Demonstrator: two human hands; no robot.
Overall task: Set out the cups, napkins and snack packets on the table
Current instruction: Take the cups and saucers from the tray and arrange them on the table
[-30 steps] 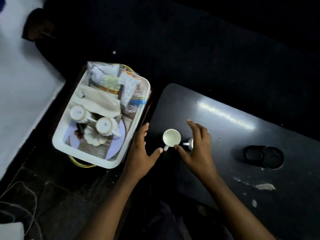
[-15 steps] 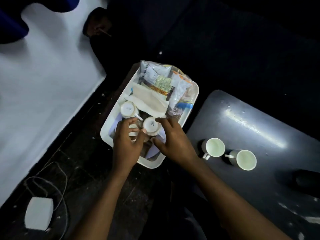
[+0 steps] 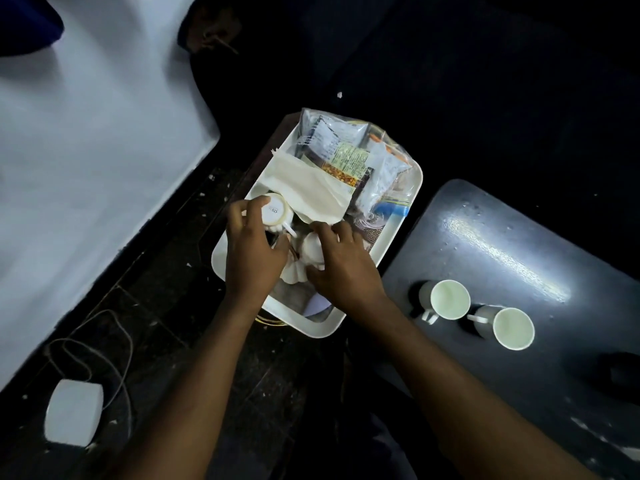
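Both hands reach into a white tray (image 3: 398, 223) at ten o'clock of the dark desk (image 3: 519, 244). Left hand (image 3: 251, 251) fingers curl around an upturned cup (image 3: 275, 211); right hand (image 3: 341, 266) fingers close over another cup (image 3: 311, 251), likely to lift both. Two cups (image 3: 449, 299) already stand on the desk; napkins (image 3: 304, 190) and snack packets (image 3: 346, 157) wait in the tray.

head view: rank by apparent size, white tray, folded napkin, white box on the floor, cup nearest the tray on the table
1. White tray, clearly largest.
2. Folded napkin.
3. White box on the floor. It sits nearer the camera, so its rank against the napkin is unsure.
4. Cup on the table, smallest.
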